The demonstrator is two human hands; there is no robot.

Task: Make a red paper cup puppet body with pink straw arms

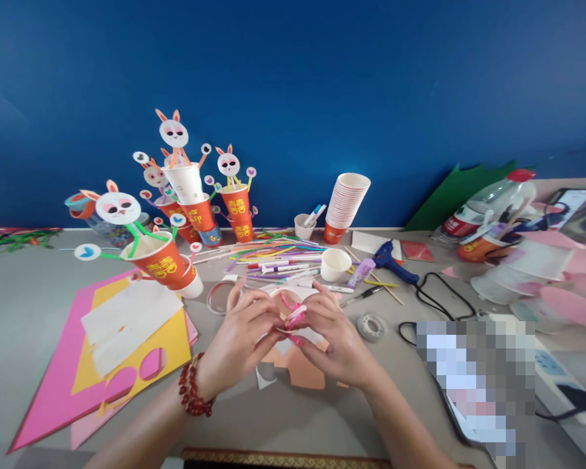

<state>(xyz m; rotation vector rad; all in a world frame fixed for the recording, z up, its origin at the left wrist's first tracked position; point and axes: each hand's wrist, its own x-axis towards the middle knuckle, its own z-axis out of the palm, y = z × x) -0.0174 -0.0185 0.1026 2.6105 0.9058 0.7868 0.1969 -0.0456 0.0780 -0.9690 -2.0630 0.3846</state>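
Observation:
My left hand (247, 332) and my right hand (334, 342) meet over the middle of the table, fingers closed in a pinch. Between their fingertips is a bent pink pipe cleaner (297, 319), with a small whitish piece against it; the fingers partly hide both. Orange paper scraps (306, 370) lie just below the hands. A roll of clear tape (371, 327) rests to the right of my right hand, and a larger tape ring (219, 298) is behind my left hand.
Paper-cup rabbits (163, 260) stand at the back left, near pink and yellow sheets (176, 335). Markers and pipe cleaners (273, 251) lie behind the hands. A cup stack (346, 202), a blue glue gun (393, 262) with its cord, and a bottle (483, 202) are farther right.

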